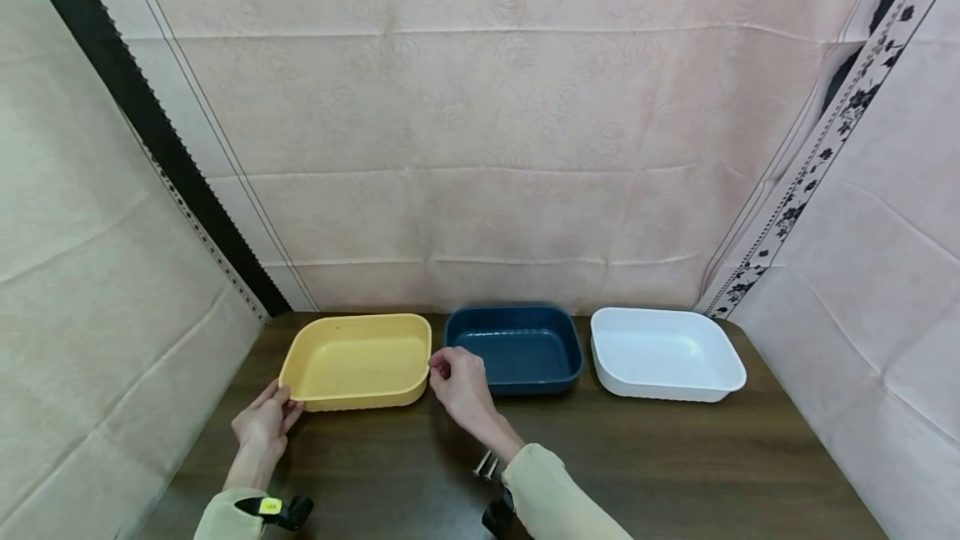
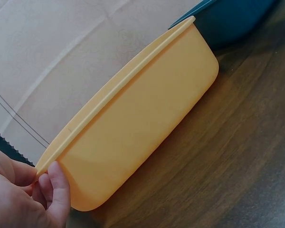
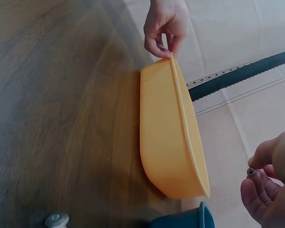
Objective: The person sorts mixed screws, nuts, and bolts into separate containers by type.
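Observation:
A yellow plastic tray [image 1: 352, 397] sits on the left of the dark wooden table. Its near-left rim corner is pinched by my left hand [image 1: 262, 425], thumb and fingers on either side of the edge, as the left wrist view also shows. At the tray's right rim is my right hand [image 1: 467, 390]; in the right wrist view its thumb and fingertips pinch a screw [image 3: 251, 171] with a cross-slot head, most of it hidden by the fingers. Two more silver screws [image 1: 486, 466] lie on the table beside my right forearm.
A dark blue tray [image 1: 517, 387] stands in the middle, close to the yellow one, and a white tray [image 1: 667, 391] stands on the right. Patterned cloth [image 1: 480, 123] hangs behind the table and along both sides.

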`<action>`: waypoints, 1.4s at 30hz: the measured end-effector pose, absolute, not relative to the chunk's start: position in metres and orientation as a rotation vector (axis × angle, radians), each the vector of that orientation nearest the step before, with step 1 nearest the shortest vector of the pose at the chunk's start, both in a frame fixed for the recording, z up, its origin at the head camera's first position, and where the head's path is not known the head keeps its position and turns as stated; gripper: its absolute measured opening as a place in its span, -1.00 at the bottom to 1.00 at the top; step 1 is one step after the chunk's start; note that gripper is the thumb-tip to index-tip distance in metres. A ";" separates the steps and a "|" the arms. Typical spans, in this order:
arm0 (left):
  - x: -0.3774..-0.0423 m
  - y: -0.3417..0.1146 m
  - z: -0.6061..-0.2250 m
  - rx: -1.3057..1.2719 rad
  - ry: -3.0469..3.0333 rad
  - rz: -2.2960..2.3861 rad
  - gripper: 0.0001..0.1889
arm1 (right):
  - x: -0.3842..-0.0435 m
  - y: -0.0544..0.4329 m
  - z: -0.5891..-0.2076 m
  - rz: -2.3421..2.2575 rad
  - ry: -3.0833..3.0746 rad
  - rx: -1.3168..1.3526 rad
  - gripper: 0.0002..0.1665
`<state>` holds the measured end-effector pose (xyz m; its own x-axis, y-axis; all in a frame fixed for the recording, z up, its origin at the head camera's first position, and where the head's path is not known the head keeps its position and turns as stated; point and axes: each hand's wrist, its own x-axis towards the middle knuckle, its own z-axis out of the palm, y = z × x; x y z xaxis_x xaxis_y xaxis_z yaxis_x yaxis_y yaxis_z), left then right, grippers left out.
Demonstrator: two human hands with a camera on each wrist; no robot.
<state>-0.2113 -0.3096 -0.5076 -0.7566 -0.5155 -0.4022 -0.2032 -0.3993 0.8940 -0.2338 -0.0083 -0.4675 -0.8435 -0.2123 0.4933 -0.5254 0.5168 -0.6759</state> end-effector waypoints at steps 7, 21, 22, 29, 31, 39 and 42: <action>-0.212 -0.311 -0.508 0.980 -1.586 -2.253 -0.46 | -0.241 -0.021 -0.474 1.213 -2.415 0.623 -0.92; -0.210 -0.313 -0.509 0.961 -1.598 -2.253 -0.46 | -0.254 -0.051 -0.486 1.257 -2.491 0.593 -0.92; -0.210 -0.313 -0.509 0.959 -1.599 -2.251 -0.46 | -0.254 -0.052 -0.487 1.261 -2.495 0.590 -0.92; -0.209 -0.312 -0.508 0.958 -1.584 -2.251 -0.47 | -0.258 -0.061 -0.490 1.221 -2.520 0.564 -0.93; -0.210 -0.312 -0.508 0.961 -1.585 -2.247 -0.47 | -0.259 -0.063 -0.489 1.205 -2.537 0.553 -0.93; -0.210 -0.310 -0.509 0.951 -1.614 -2.236 -0.47 | -0.262 -0.069 -0.489 1.115 -2.579 0.554 -0.96; -0.209 -0.310 -0.508 0.951 -1.609 -2.240 -0.48 | -0.263 -0.071 -0.489 1.098 -2.595 0.556 -0.97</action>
